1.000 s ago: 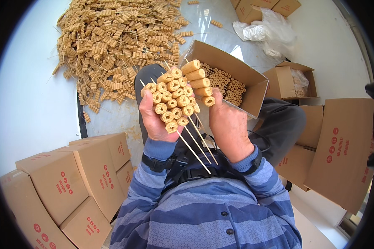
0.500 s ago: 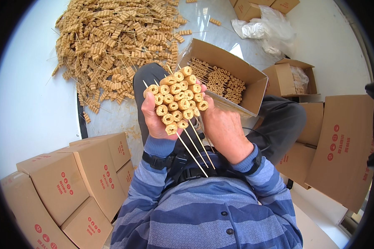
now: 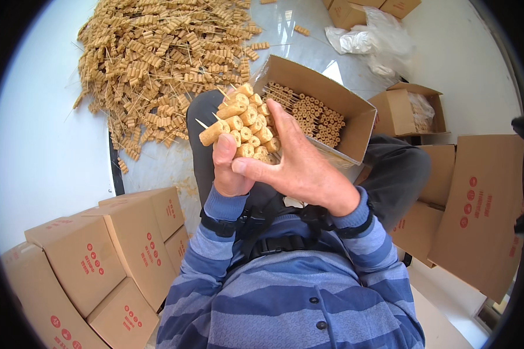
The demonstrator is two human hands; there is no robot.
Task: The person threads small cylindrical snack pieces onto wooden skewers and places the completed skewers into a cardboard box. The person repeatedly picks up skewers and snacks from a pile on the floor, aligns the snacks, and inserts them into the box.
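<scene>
Between my two hands is a bundle of skewered food rolls (image 3: 247,123), golden-brown hollow tubes threaded on thin wooden sticks. My left hand (image 3: 230,168) grips the bundle from the near left, its thumb pressed against the lowest rolls. Around the right side wraps my right hand (image 3: 305,166), fingers along the far edge and thumb across the near side. A few pointed stick tips stand out at the bundle's upper left. The long stick ends are hidden behind my hands. Just beyond my right hand, an open cardboard box (image 3: 355,125) holds rows of the same skewers.
A large heap of loose skewers (image 3: 163,64) covers the floor at the far left. Closed cardboard boxes (image 3: 78,262) are stacked at the near left. More boxes (image 3: 477,209) stand at the right. A smaller open box (image 3: 396,113) and clear plastic bags (image 3: 370,43) lie at the far right.
The bundle has tilted, so the rolls' sides show more and the long sticks drop from sight. My right hand has come up from beneath to wrap around its right side.
</scene>
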